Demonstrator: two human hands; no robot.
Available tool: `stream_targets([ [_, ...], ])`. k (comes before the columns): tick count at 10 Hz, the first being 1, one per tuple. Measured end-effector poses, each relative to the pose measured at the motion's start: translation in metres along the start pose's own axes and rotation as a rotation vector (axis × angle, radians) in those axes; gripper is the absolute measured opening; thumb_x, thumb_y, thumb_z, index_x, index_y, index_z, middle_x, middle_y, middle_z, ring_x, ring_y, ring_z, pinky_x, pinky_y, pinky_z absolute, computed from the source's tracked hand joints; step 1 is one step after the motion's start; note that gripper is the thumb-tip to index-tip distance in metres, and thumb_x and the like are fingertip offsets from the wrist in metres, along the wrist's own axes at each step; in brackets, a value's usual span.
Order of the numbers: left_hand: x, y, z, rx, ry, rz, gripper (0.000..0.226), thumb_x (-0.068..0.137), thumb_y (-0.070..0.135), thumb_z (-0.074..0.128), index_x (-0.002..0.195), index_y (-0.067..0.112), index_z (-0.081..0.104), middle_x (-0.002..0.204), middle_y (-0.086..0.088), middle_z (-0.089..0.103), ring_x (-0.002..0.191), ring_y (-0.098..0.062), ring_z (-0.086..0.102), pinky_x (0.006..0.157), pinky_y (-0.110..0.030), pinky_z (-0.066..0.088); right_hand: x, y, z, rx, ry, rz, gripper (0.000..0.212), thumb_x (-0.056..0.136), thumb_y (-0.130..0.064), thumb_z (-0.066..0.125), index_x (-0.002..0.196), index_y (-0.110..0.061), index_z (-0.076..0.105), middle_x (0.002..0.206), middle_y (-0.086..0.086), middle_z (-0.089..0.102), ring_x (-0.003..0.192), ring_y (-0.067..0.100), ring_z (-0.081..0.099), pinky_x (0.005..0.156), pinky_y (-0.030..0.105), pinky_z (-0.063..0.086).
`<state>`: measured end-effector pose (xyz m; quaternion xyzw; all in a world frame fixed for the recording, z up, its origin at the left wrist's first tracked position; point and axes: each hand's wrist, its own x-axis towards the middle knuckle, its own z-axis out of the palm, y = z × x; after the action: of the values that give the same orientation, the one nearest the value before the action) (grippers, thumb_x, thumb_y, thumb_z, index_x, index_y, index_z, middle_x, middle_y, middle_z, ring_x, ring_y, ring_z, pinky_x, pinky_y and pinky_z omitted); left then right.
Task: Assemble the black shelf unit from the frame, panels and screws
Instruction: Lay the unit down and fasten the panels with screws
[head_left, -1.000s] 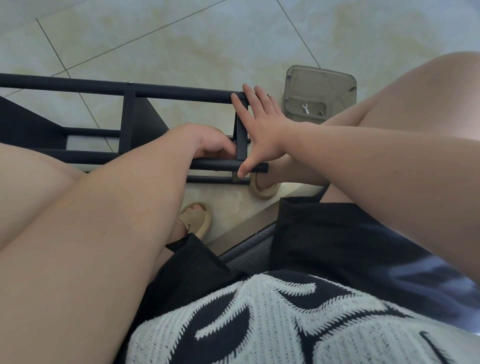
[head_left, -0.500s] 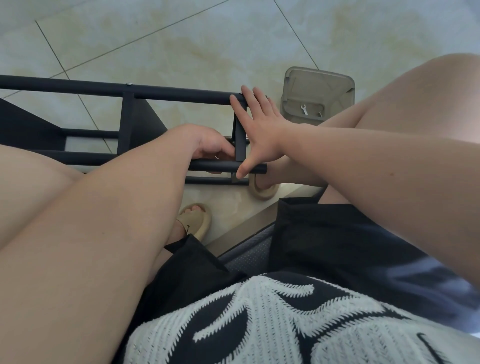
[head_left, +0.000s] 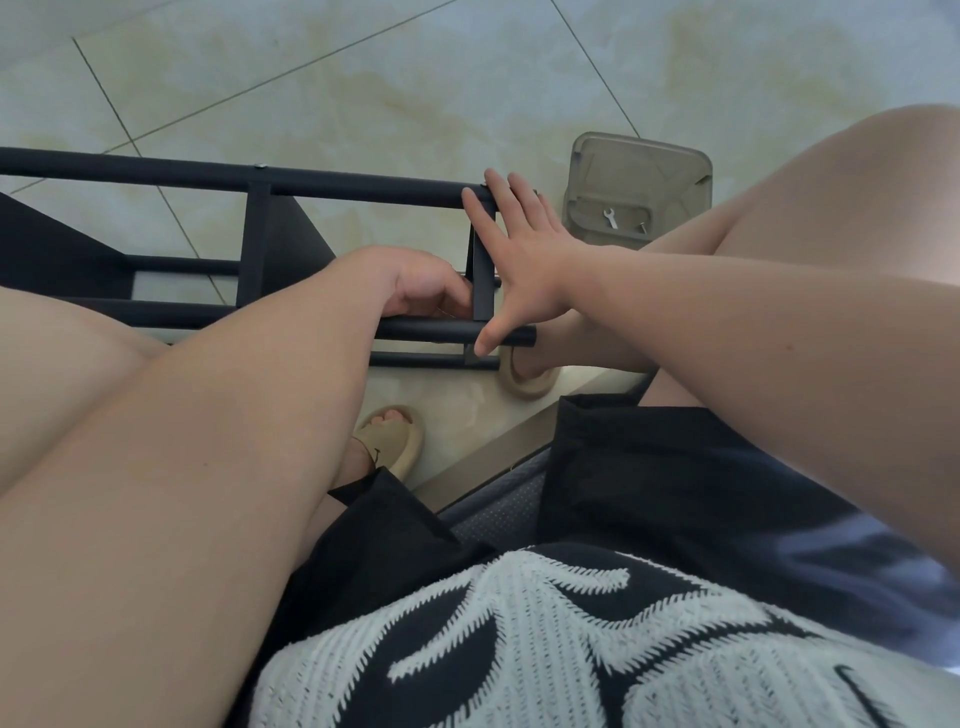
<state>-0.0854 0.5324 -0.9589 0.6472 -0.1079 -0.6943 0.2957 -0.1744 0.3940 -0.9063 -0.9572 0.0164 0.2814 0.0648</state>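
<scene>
Frame (head_left: 363, 187) of the black shelf lies on its side on the tiled floor (head_left: 363, 78), close in front of my knees, with a dark panel (head_left: 52, 249) in it at the left. My right grip (head_left: 519, 249) is wide, fingers straight and flat against the end upright, thumb down on the near rail. I judge this braces the frame so it cannot slide. My left grip (head_left: 426, 286) curls at the joint just beside that upright; whether it pinches a screw I cannot tell. Past the frame's end a clear plastic tray (head_left: 639, 156) sits on the pale, veined tiles, holding a small spanner (head_left: 610, 217) near my right arm.
</scene>
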Motion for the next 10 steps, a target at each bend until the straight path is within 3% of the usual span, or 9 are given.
stream_targets([
  [1,0.0013,0.0003,0.0003,0.041,0.058,-0.072,0.035,0.092,0.013,0.059,0.125,0.005,0.067,0.101,-0.008,0.067,0.096,-0.022,0.06,0.081,-0.033,0.053,-0.0005,-0.0002,0.0001,-0.004,0.005,0.001,0.167,0.044,-0.09,0.073,0.157,-0.013,-0.023,0.162,0.021,-0.029,0.15,0.041,-0.025,0.124,0.053,-0.007],
  [2,0.0011,0.001,0.0013,0.079,0.062,-0.088,0.022,0.091,0.014,0.062,0.109,0.007,0.072,0.088,-0.008,0.069,0.083,-0.022,0.061,0.071,-0.03,0.052,-0.0012,-0.0009,-0.0004,-0.007,0.007,-0.001,0.166,0.044,-0.09,0.073,0.157,-0.013,-0.022,0.162,0.021,-0.028,0.15,0.041,-0.024,0.124,0.054,-0.007],
  [3,-0.0005,0.0016,0.0013,0.092,0.069,-0.072,0.016,0.089,0.012,0.062,0.099,0.005,0.071,0.08,-0.01,0.07,0.078,-0.027,0.06,0.078,-0.032,0.05,-0.0014,-0.0008,-0.0007,-0.005,0.004,-0.002,0.166,0.045,-0.089,0.073,0.157,-0.013,-0.022,0.161,0.021,-0.029,0.149,0.041,-0.025,0.124,0.054,-0.007],
  [5,-0.0003,-0.0007,-0.0009,0.068,0.062,-0.056,0.023,0.088,0.006,0.058,0.107,0.006,0.071,0.101,-0.015,0.07,0.098,-0.029,0.062,0.102,-0.042,0.046,-0.0015,-0.0007,-0.0011,-0.004,0.0,-0.003,0.166,0.045,-0.09,0.073,0.157,-0.013,-0.022,0.161,0.021,-0.029,0.149,0.041,-0.025,0.124,0.054,-0.007],
  [7,0.0008,-0.0002,0.0001,0.014,0.021,-0.017,0.043,0.091,0.007,0.053,0.133,0.002,0.06,0.131,-0.015,0.065,0.112,-0.023,0.06,0.113,-0.042,0.041,-0.0007,-0.0004,-0.0001,-0.003,-0.002,-0.005,0.166,0.045,-0.09,0.073,0.157,-0.013,-0.023,0.161,0.021,-0.03,0.149,0.041,-0.025,0.124,0.054,-0.007],
  [8,-0.0005,0.0011,0.0005,0.049,0.065,-0.057,0.026,0.087,0.01,0.058,0.109,0.006,0.072,0.097,-0.012,0.072,0.088,-0.024,0.066,0.085,-0.037,0.056,-0.0005,0.0,0.0005,0.0,0.004,-0.004,0.166,0.044,-0.09,0.073,0.157,-0.013,-0.023,0.161,0.021,-0.029,0.149,0.041,-0.025,0.124,0.054,-0.007],
  [9,-0.0039,0.0031,0.0028,0.1,0.082,-0.08,0.016,0.079,0.011,0.062,0.092,0.006,0.069,0.071,-0.009,0.067,0.065,-0.024,0.062,0.07,-0.03,0.053,-0.0001,0.0003,0.0006,0.0,0.006,-0.004,0.167,0.044,-0.091,0.072,0.157,-0.013,-0.023,0.161,0.021,-0.029,0.149,0.041,-0.025,0.124,0.054,-0.007],
  [10,-0.0054,0.0036,0.0033,0.121,0.092,-0.072,0.022,0.082,0.01,0.061,0.1,0.001,0.07,0.076,-0.013,0.067,0.075,-0.029,0.061,0.083,-0.038,0.049,0.0007,0.0007,0.0012,0.001,0.006,-0.005,0.167,0.043,-0.091,0.072,0.157,-0.013,-0.023,0.161,0.021,-0.029,0.149,0.041,-0.025,0.124,0.054,-0.007],
])
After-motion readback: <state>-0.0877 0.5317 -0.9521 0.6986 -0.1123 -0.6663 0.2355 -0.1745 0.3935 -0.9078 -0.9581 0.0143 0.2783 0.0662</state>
